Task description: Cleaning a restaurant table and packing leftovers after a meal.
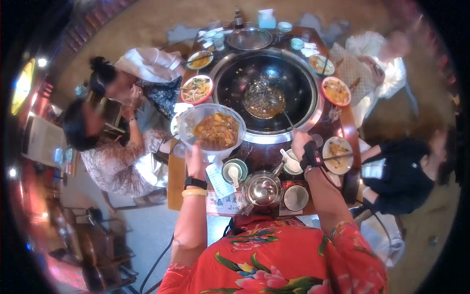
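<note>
My left hand (196,161) grips the near rim of a translucent plastic bowl (180,134). Chunks of stewed food in brown sauce (217,131) lie inside it, mostly towards its right side. The bowl is held above the table's left part, beside a large black wok (235,84) set into the table. In my right hand (303,145) is the thin metal handle (288,119) of a utensil that reaches into the wok. Its far end is hard to make out among the brown liquid and bits (264,100) at the wok's bottom.
A metal teapot (262,189), an empty-looking cup (296,197), and small bowls with white spoons (233,173) stand near me. Plates of food (336,91) line the wok's sides. A round metal lid or tray (249,38) lies behind. Several people sit around the table.
</note>
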Demonstrator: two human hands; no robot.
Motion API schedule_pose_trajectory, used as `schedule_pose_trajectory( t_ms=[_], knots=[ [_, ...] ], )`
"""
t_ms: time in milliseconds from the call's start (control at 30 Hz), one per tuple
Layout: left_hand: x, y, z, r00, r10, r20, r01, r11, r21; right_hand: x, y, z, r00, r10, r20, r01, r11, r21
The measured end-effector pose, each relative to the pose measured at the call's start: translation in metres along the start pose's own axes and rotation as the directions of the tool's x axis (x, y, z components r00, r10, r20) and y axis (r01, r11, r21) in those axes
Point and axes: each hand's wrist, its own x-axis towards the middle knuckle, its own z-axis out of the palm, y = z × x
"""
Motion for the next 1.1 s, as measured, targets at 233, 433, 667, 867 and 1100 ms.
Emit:
schedule_pose_trajectory(
  t_ms=[233,433,667,867,1100],
  knots=[
    [0.005,0.0,-0.004,0.996,-0.028,0.089,0.026,0.999,0.029,-0.009,-0.006,-0.038,0.995,-0.092,0.044,0.093,0.995,-0.024],
    [0.0,-0.005,0.004,0.999,0.054,-0.008,-0.054,0.997,-0.055,-0.031,-0.009,-0.027,0.983,-0.177,0.053,0.183,0.975,-0.128],
    [0.006,-0.007,0.002,0.998,0.054,0.037,-0.05,0.994,-0.1,0.019,0.004,0.034,0.997,0.05,-0.053,-0.041,0.987,0.158],
    [0.01,-0.009,0.003,1.0,0.011,-0.018,-0.013,0.989,-0.145,0.052,0.021,0.075,0.912,0.41,0.011,-0.3,0.648,0.7],
    [0.008,-0.003,0.005,1.0,-0.002,-0.004,0.002,0.996,-0.085,0.042,0.032,0.079,0.813,0.21,0.543,-0.507,-0.203,0.838]
  ],
)
